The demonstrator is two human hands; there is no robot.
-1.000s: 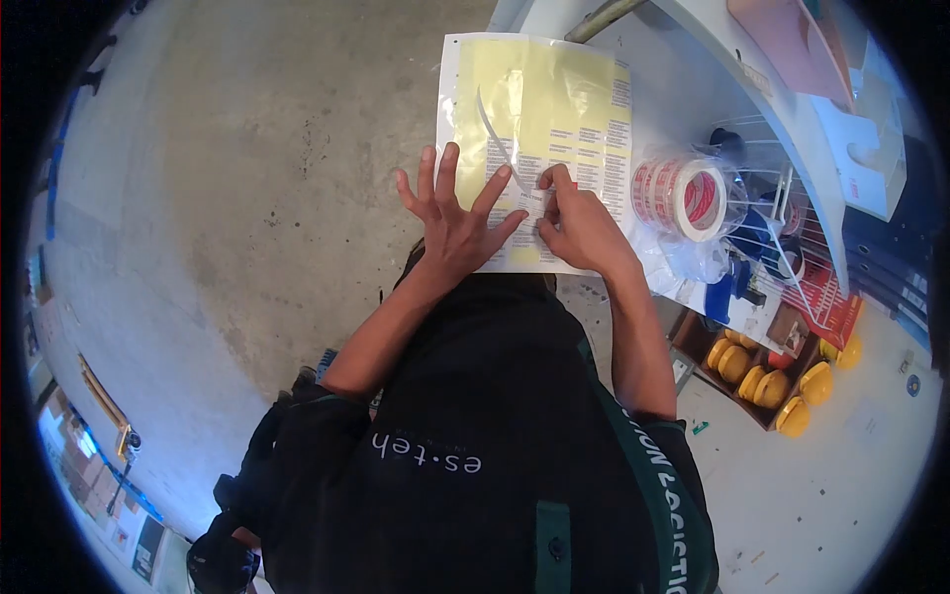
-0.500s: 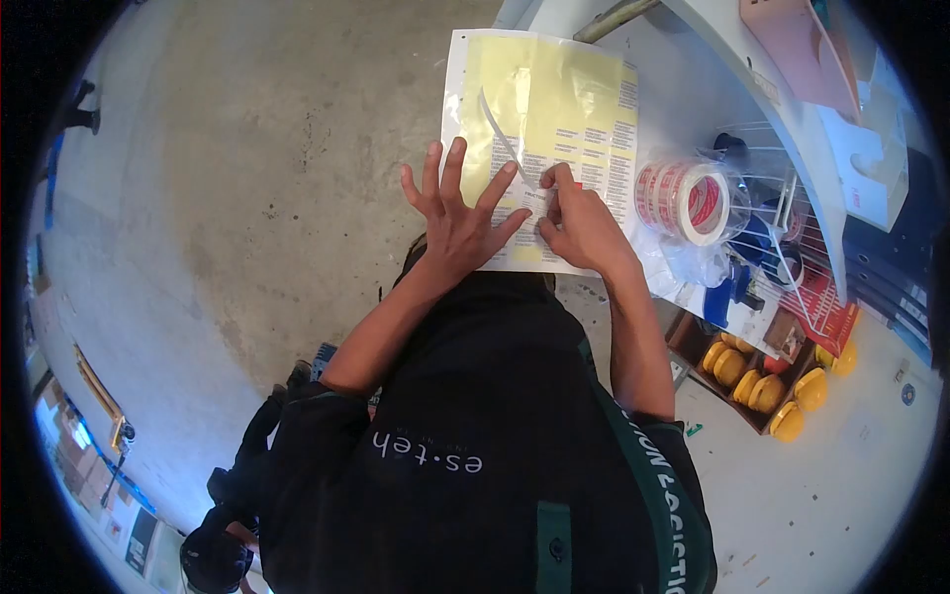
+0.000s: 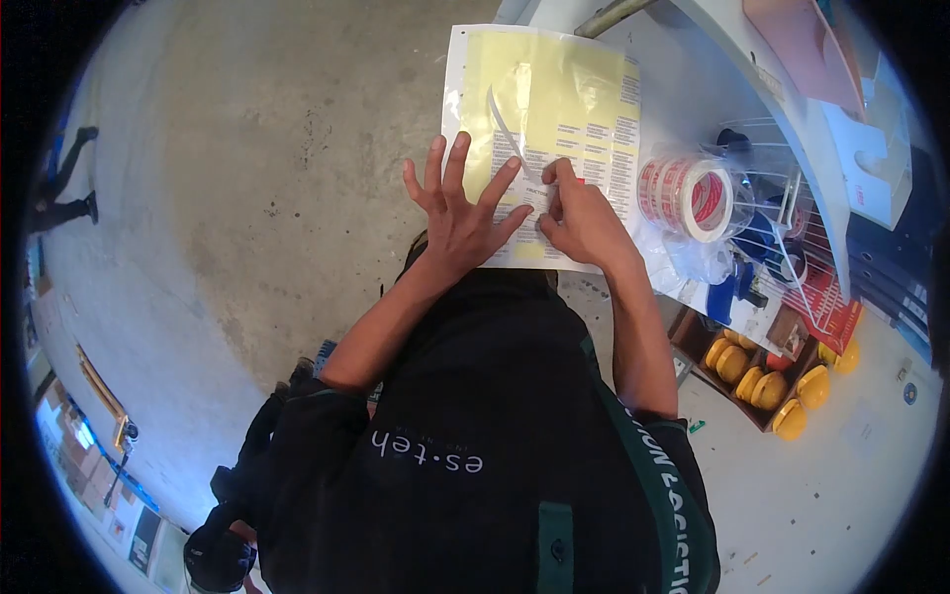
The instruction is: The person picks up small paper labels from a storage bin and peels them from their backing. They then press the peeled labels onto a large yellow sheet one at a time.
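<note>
A sheet of yellow and white printed labels (image 3: 554, 84) lies before me, its printed text in small rows. A thin white curled strip (image 3: 503, 121) rises from it and runs down toward my fingers. My left hand (image 3: 460, 223) is open with fingers spread, its index finger and thumb at the lower left part of the sheet. My right hand (image 3: 586, 223) is closed, with bent index finger and thumb down on the sheet beside the strip's lower end. What its fingers hold, if anything, is hidden.
Right of the sheet stand rolls of red and white tape (image 3: 698, 203) in clear plastic. Beyond are a white wire rack (image 3: 807, 267) and a box of yellow round objects (image 3: 732, 364). A shelf edge (image 3: 792, 119) curves overhead. Other people are at the left.
Both hands stay in nearly the same place on the sheet. The strip's free end has shifted slightly right. At the far left, a walking person's legs have come further into view.
</note>
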